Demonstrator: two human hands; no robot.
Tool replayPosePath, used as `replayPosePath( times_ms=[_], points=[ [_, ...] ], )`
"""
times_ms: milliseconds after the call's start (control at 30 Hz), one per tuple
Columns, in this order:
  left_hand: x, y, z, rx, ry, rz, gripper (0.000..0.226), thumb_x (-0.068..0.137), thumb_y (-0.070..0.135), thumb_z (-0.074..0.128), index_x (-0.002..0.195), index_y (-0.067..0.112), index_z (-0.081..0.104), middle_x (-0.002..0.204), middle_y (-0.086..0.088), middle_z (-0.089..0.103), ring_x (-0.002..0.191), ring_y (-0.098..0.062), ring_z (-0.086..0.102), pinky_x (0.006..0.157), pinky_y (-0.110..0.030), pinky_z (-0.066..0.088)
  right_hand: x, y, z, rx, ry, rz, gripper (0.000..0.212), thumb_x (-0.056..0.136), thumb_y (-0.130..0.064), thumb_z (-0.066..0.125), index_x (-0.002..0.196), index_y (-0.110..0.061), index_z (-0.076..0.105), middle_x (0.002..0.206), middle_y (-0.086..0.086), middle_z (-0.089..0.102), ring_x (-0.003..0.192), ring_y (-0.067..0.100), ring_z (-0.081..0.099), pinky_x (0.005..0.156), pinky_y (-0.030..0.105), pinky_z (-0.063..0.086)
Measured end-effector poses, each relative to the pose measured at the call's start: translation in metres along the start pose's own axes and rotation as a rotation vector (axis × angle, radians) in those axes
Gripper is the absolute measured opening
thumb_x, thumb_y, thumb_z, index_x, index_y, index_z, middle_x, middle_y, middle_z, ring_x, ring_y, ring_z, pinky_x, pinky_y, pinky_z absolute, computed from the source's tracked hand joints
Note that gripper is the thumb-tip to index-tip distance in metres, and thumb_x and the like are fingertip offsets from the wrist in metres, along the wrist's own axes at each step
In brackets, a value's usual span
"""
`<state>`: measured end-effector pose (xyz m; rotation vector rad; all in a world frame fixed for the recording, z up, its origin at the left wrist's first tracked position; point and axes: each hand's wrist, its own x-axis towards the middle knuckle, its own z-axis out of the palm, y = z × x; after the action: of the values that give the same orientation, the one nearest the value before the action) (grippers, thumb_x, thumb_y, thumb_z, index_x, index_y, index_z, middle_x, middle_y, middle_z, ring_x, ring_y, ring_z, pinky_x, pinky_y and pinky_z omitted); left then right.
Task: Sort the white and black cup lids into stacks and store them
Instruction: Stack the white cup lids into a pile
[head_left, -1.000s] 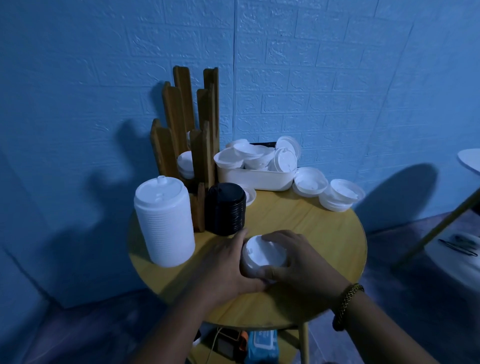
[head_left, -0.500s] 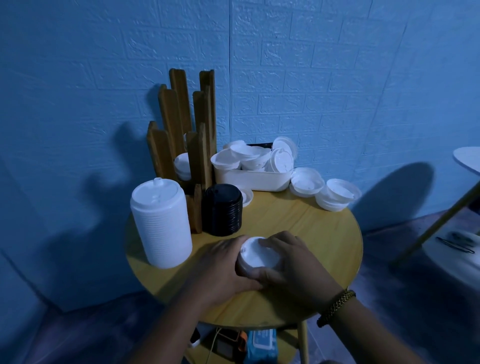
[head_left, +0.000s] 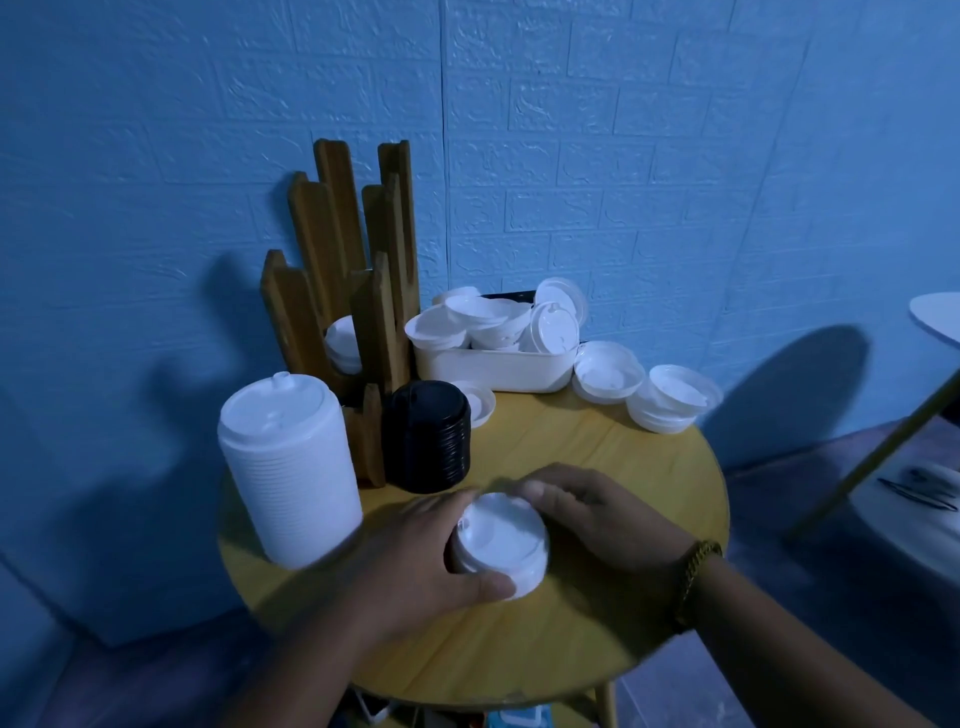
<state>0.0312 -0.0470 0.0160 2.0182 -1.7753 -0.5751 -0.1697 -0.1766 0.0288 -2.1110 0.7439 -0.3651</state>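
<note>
Both hands, left (head_left: 415, 558) and right (head_left: 608, 525), curl around a short stack of white lids (head_left: 498, 540) on the round table (head_left: 597, 623). A tall white stack (head_left: 288, 467) and a black stack (head_left: 427, 436) stand behind it, to the left.

My feed is dim and blue-cast — light from my side throws soft shadows on the wall (head_left: 675, 156). Left hand (head_left: 415, 561) and lid stack (head_left: 501, 540) smear; brick lines bow at the edges.

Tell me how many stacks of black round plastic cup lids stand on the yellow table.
1. The stack of black round plastic lids stands right of the brown wooden slat holder, behind the left hand. A dark shape behind the white tub may hide more.
</note>
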Motion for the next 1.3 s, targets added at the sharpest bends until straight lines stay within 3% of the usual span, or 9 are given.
replayPosePath(
  times_ms=[200, 367, 500, 667, 833, 1000, 1133, 1200, 1300],
  points=[
    [0.004, -0.013, 0.001, -0.029, 0.049, 0.002, 0.084, 0.071, 0.076, 0.073, 0.14, 0.057, 0.03, 0.132, 0.039, 0.037, 0.126, 0.005, 0.039, 0.1, -0.022, 0.041, 0.074, 0.03, -0.02, -0.628, 0.118, -0.081, 0.032, 0.104, -0.025, 0.044, 0.131, -0.023, 0.062, 0.155, -0.005, 0.038, 0.139, 0.022, 0.034, 0.111, 0.029, 0.03],
    [0.008, -0.01, 0.0, -0.045, 0.06, -0.02, 0.088, 0.071, 0.074, 0.074, 0.144, 0.053, 0.03, 0.137, 0.037, 0.039, 0.125, 0.005, 0.039, 0.106, -0.025, 0.04, 0.12, 0.041, -0.018, -0.803, 0.044, -0.14, 0.041, 0.102, -0.024, 0.043, 0.14, -0.033, 0.054, 0.165, -0.01, 0.017, 0.149, 0.025, 0.015, 0.117, 0.048, 0.029],
    [0.007, -0.01, 0.0, -0.042, 0.052, -0.016, 0.09, 0.072, 0.075, 0.073, 0.146, 0.052, 0.028, 0.136, 0.037, 0.037, 0.126, 0.006, 0.036, 0.108, -0.025, 0.038, 0.13, 0.038, -0.018, -0.839, -0.027, -0.159, 0.051, 0.099, -0.014, 0.042, 0.147, -0.033, 0.045, 0.161, -0.013, 0.027, 0.148, 0.023, 0.019, 0.117, 0.046, 0.028],
    [0.006, -0.01, 0.002, -0.055, 0.075, -0.006, 0.088, 0.072, 0.072, 0.075, 0.145, 0.051, 0.032, 0.135, 0.035, 0.04, 0.123, 0.006, 0.038, 0.105, -0.025, 0.039, 0.101, 0.038, -0.023, -0.781, 0.181, -0.285, 0.038, 0.096, -0.011, 0.053, 0.13, -0.021, 0.064, 0.138, -0.004, 0.058, 0.128, 0.021, 0.046, 0.108, 0.034, 0.038],
    [0.004, -0.013, 0.005, -0.074, 0.096, 0.005, 0.085, 0.072, 0.071, 0.077, 0.143, 0.052, 0.033, 0.132, 0.035, 0.041, 0.124, 0.003, 0.041, 0.101, -0.025, 0.041, 0.049, 0.027, -0.023, 0.286, 0.546, -0.049, 0.018, 0.089, -0.005, 0.07, 0.101, -0.018, 0.071, 0.096, -0.002, 0.071, 0.088, 0.014, 0.065, 0.08, 0.028, 0.054],
    [0.001, -0.012, 0.006, -0.077, 0.129, 0.009, 0.085, 0.068, 0.073, 0.078, 0.141, 0.054, 0.037, 0.126, 0.037, 0.042, 0.118, 0.003, 0.044, 0.095, -0.025, 0.042, 0.007, 0.006, -0.03, 1.086, 0.506, 0.256, 0.018, 0.095, 0.002, 0.057, 0.112, -0.003, 0.059, 0.09, 0.013, 0.062, 0.07, 0.017, 0.057, 0.056, 0.023, 0.052],
    [0.0, -0.009, 0.003, -0.086, 0.115, 0.01, 0.088, 0.07, 0.07, 0.078, 0.145, 0.052, 0.035, 0.128, 0.034, 0.04, 0.117, 0.001, 0.043, 0.094, -0.026, 0.041, -0.008, 0.012, -0.037, 0.418, 0.453, 0.547, 0.031, 0.095, -0.011, 0.061, 0.125, -0.013, 0.056, 0.11, 0.012, 0.064, 0.09, 0.023, 0.063, 0.074, 0.036, 0.057],
    [0.0, -0.008, 0.003, -0.072, 0.099, 0.007, 0.088, 0.073, 0.069, 0.077, 0.146, 0.05, 0.033, 0.126, 0.033, 0.038, 0.114, 0.002, 0.041, 0.089, -0.024, 0.037, -0.014, 0.011, -0.04, -0.129, 0.376, 0.537, 0.037, 0.097, -0.026, 0.061, 0.132, -0.019, 0.052, 0.119, 0.006, 0.063, 0.099, 0.017, 0.06, 0.079, 0.03, 0.051],
    [0.0, -0.009, 0.004, -0.08, 0.103, 0.023, 0.088, 0.073, 0.068, 0.078, 0.147, 0.048, 0.035, 0.132, 0.03, 0.043, 0.114, 0.003, 0.042, 0.089, -0.022, 0.038, -0.016, 0.007, -0.04, -0.463, 0.283, 0.411, 0.052, 0.096, -0.026, 0.062, 0.144, -0.024, 0.043, 0.145, 0.005, 0.046, 0.123, 0.02, 0.05, 0.093, 0.03, 0.048]
  ],
)
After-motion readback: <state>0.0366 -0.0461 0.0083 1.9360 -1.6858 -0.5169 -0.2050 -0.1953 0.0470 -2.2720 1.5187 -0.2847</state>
